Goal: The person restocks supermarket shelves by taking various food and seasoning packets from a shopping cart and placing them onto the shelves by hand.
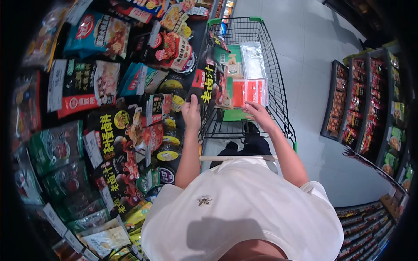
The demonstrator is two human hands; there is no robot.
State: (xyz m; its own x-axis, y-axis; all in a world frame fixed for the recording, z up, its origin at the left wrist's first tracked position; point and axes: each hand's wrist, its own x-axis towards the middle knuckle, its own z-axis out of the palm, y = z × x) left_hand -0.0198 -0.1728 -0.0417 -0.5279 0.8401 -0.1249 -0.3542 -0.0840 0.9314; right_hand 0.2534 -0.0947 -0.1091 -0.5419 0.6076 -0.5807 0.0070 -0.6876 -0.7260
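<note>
My left hand grips the lower left edge of a black seasoning pouch with yellow lettering and a food picture. The pouch is tilted over the left side of the shopping cart. My right hand hovers over the near end of the cart, fingers apart and holding nothing. Just beyond it lies a red and white package in the cart. A silver-white package and a green package with a beige picture lie farther in, partly covered by the pouch.
Shelves close on my left hold several seasoning packets, including a matching black pouch, a teal bag and round tubs. Price tags stick out from them. Across the tiled floor, another shelf rack stands at right.
</note>
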